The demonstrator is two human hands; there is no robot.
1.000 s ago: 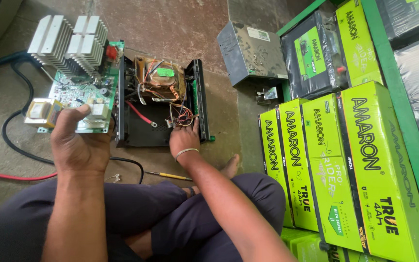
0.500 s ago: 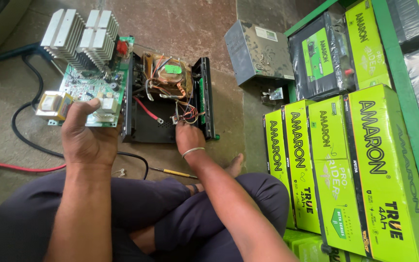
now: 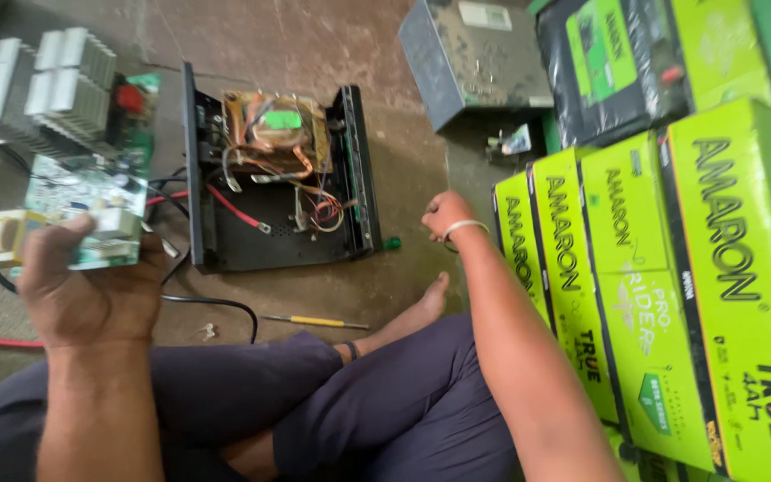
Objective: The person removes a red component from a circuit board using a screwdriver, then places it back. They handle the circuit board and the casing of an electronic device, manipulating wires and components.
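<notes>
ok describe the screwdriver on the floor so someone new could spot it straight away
Start at the open black case on the concrete floor. Just below it, in front of the person's bare foot, lies the screwdriver, flat and pointing sideways. Its yellow handle and thin metal shaft set it apart from the black and red cables nearby.

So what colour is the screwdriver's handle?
Yellow, on the screwdriver lying on the floor; the head view shows it.
</notes>
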